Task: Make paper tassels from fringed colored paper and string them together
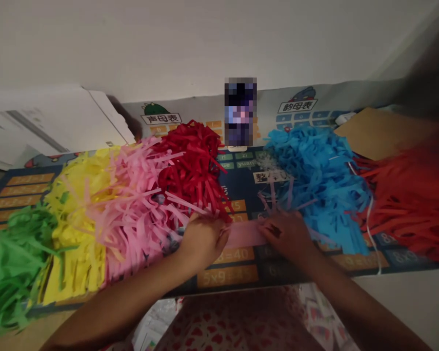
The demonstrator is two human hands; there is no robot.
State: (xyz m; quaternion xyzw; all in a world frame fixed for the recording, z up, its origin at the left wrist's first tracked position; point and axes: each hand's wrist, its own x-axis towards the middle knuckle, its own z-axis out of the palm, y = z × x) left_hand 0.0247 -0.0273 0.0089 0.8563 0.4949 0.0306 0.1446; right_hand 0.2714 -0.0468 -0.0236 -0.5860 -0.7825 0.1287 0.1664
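We see, from above, the wearer's two bare hands at work over a printed mat (pixel 227 276), near its front edge. The left hand (pixel 204 236) and the right hand (pixel 289 233) stand a short way apart, and a flat pink strip (pixel 244 235) spans the gap between them. Each hand is closed on the strip, fingers and thumb pinched together at its two ends; thin pale strands stick out beyond both fists. The exact placing of the fingertips we cannot tell, the hands being dim and slightly blurred.

To the left of the hands we find heaps of cut streamers, side by side and partly overlapping: a green heap (pixel 16 263) at the far left, then a yellow heap (pixel 82 183), a pink heap (pixel 141 219) and a dark red heap (pixel 195 168). To the right lie a blue heap (pixel 314 180) and an orange-red heap (pixel 411 204), with a white cord (pixel 369 222) running down between them.

Behind, we note an upright pixelated panel (pixel 240 112) — its content masked — between the dark red and blue heaps, a tan sheet (pixel 373 134) at the right, and large white boards (pixel 62 119) at the left, before a pale wall (pixel 205 44).
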